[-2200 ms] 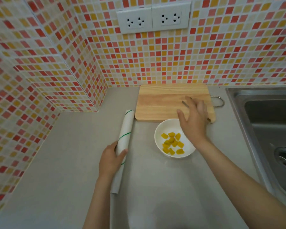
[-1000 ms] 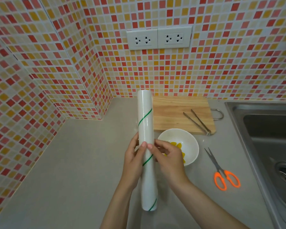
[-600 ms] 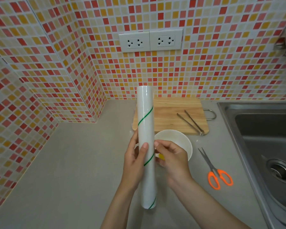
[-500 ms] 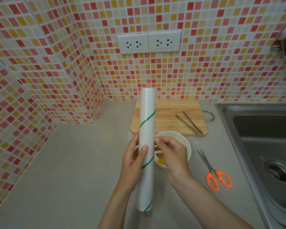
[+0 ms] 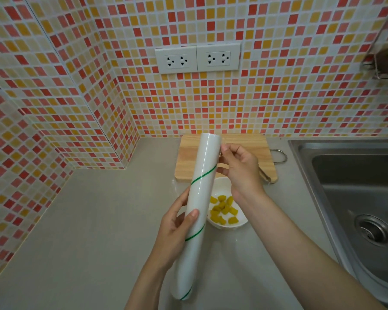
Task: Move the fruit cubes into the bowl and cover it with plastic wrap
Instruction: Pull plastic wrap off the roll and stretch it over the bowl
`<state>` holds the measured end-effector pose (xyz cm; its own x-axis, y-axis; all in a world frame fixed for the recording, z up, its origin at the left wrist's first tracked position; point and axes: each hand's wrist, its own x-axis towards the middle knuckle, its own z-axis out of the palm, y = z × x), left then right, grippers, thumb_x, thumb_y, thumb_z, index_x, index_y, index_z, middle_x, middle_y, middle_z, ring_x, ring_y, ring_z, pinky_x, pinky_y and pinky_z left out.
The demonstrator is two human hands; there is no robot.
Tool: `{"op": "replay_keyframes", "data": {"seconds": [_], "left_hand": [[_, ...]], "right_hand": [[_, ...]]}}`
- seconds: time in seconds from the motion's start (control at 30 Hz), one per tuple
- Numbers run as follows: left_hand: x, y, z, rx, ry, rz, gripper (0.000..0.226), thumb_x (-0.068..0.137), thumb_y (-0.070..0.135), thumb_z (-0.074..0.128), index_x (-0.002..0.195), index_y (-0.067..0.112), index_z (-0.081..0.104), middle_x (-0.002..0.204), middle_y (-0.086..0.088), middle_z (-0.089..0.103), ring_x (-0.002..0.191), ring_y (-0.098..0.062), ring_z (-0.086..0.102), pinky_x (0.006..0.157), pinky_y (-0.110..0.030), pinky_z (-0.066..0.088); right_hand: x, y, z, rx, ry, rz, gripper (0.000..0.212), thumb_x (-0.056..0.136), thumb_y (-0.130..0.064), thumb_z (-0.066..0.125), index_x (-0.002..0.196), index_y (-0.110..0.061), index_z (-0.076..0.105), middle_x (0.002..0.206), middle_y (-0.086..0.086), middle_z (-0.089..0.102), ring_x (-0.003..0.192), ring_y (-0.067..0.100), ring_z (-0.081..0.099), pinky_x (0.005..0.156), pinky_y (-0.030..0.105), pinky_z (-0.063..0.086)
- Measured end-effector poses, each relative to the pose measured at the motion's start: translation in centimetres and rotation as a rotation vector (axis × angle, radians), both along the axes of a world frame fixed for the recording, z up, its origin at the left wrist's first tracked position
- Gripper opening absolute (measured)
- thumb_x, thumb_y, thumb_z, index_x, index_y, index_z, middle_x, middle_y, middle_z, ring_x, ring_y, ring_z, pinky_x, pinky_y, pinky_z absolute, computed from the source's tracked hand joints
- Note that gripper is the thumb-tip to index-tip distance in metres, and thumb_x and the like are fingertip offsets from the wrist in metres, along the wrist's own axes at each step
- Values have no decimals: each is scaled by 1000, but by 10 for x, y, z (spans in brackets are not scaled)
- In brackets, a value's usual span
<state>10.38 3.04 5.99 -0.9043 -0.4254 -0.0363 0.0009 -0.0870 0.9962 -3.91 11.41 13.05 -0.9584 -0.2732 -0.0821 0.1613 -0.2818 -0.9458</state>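
Above the counter (image 5: 81, 231), the left hand (image 5: 173, 229) gripped one wrap roll (image 5: 198, 204); the right hand (image 5: 240, 168) pinched its far right edge, over one bowl (image 5: 242, 221) of fruit cubes (image 5: 222, 209).

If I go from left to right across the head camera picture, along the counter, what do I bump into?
Left hand → plastic wrap roll → white bowl of yellow fruit cubes → steel sink with its drain.
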Motion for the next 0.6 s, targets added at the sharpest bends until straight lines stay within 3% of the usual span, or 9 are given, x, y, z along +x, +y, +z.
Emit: {"op": "replay_keyframes", "data": {"seconds": [0.13,0.3,0.4,0.5,0.6], "left_hand": [[-1,-6,0,94,1,74,44,79,27,61,123,29,59,121,-2,67,103,-29,64,88,-45,52],[-6,-2,0,217,-34,79,46,79,26,67,123,17,59,110,-6,71,91,-23,67,77,-36,56],[-11,-10,9,286,-16,157,47,75,31,61,117,9,60,86,-10,73,69,-20,68,58,-30,57],[-14,-20,17,228,16,129,43,75,32,60,115,15,62,89,-2,74,76,-16,70,64,-33,58],[-14,-22,19,173,22,78,39,77,34,59,114,26,65,104,0,74,86,-16,69,74,-37,58]], "right_hand": [[1,1,-6,-19,-30,4,16,99,-17,37,87,-11,47,70,5,56,47,13,56,42,26,49],[2,-1,-11,12,-28,38,19,100,-21,33,84,-20,44,55,2,50,36,12,45,36,23,38],[7,-2,-18,-14,-80,193,21,97,-32,40,94,-15,51,60,2,54,42,14,48,39,23,40],[16,-3,-24,51,-52,343,27,90,-37,54,99,-13,62,74,0,59,57,14,54,49,24,48],[23,-8,-25,44,17,366,12,86,-23,62,91,-13,68,77,0,65,62,12,57,58,26,52]]}}
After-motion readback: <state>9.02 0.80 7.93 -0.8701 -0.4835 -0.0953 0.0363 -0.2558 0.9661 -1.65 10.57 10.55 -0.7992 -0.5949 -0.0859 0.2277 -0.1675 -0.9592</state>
